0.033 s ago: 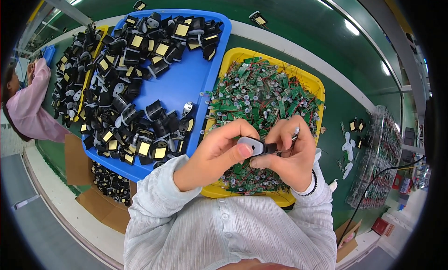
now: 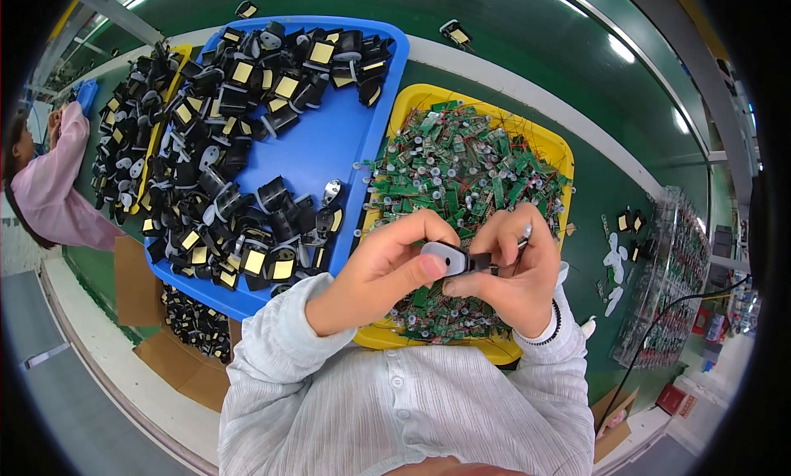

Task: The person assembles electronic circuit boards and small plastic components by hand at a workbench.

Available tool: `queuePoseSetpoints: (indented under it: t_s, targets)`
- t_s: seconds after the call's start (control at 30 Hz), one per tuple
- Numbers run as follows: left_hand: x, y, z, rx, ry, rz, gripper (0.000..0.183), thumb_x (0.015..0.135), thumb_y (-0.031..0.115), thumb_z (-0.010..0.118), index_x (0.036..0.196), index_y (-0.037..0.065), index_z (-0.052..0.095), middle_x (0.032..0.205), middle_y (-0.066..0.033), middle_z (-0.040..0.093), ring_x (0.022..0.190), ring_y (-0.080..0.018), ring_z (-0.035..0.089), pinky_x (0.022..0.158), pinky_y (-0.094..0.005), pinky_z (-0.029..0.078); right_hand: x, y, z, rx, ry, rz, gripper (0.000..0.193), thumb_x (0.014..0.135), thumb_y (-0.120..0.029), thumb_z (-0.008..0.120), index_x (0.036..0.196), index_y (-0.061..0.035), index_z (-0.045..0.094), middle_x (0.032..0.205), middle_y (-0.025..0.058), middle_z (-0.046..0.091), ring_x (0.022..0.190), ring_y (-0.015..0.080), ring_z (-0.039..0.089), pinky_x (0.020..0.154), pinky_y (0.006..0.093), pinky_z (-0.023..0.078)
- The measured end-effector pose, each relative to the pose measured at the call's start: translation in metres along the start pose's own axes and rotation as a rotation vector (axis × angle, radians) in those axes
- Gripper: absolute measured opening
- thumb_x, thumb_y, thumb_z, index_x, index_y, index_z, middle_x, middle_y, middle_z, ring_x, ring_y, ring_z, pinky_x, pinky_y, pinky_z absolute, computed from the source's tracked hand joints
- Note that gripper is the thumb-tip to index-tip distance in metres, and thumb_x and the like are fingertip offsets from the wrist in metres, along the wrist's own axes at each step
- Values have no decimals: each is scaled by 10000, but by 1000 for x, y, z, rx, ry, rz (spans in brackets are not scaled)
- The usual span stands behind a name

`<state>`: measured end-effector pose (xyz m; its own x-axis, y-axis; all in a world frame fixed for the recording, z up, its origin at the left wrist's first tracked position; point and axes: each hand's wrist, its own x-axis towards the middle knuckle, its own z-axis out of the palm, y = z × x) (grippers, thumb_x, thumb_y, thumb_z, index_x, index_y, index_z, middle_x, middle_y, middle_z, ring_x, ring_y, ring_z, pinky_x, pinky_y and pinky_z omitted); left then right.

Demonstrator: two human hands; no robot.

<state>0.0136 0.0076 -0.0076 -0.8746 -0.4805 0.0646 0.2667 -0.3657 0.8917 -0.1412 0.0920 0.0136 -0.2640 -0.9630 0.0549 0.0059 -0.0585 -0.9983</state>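
Note:
Over the yellow tray (image 2: 397, 114) of green circuit boards (image 2: 449, 159), my two hands meet at one small black plastic housing with a grey oval face (image 2: 451, 263). My left hand (image 2: 375, 274) grips it, thumb pressed on the grey face. The fingers of my right hand (image 2: 526, 282) are closed at its black end. A slim metal-tipped tool (image 2: 525, 234) pokes out between the right-hand fingers; most of it is hidden. Whether a circuit board sits inside the housing cannot be seen.
Left of the boards, a blue tray (image 2: 309, 159) holds many black housings with cream pads. Beyond it stands a yellow tray (image 2: 175, 72) of similar parts, near a person in pink (image 2: 58, 179). A cardboard box (image 2: 138, 287) sits below; clear racks (image 2: 671, 287) of boards stand right.
The housing has shifted very slightly to the right in my fingers. Both hands keep nearly the same place and grip.

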Motion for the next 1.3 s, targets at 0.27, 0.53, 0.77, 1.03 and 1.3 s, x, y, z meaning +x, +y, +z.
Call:
queuePoseSetpoints:
  t_s: [0.27,0.53,0.77,1.03,1.3]
  targets:
    - [2,-8,-10,-115,-131,-59,285,915,300,498,922,15,503,835,12,452,735,-54,419,650,-204,346,-2,-8,-3,-20,-106,3,493,559,7,811,730,-79,357,667,49,568,605,63,524,529,194,417]
    - [1,-13,-3,-368,-106,-129,300,901,328,517,916,29,509,817,3,458,714,-74,452,638,-202,361,0,-13,-2,149,-89,188,515,576,22,802,745,-97,330,668,38,549,620,53,516,515,194,408]
    - [1,0,-1,164,134,193,217,815,134,636,962,-1,551,898,-68,531,788,-151,545,729,-256,448,3,-11,-11,-384,-63,-269,309,748,-104,691,882,-35,422,655,49,493,519,145,445,503,249,388]
    - [3,-7,-3,593,127,458,263,758,82,658,991,-14,582,989,-152,582,850,-237,584,728,-302,473,-5,-26,-9,-346,-218,-60,59,840,-46,499,834,7,526,677,119,513,594,287,520,550,323,410]
    - [5,-4,8,417,229,360,259,741,66,665,981,-7,600,929,-126,624,854,-246,602,743,-307,483,0,-17,-6,-389,-233,-175,55,812,-36,531,834,11,547,704,125,515,618,289,509,577,346,405]
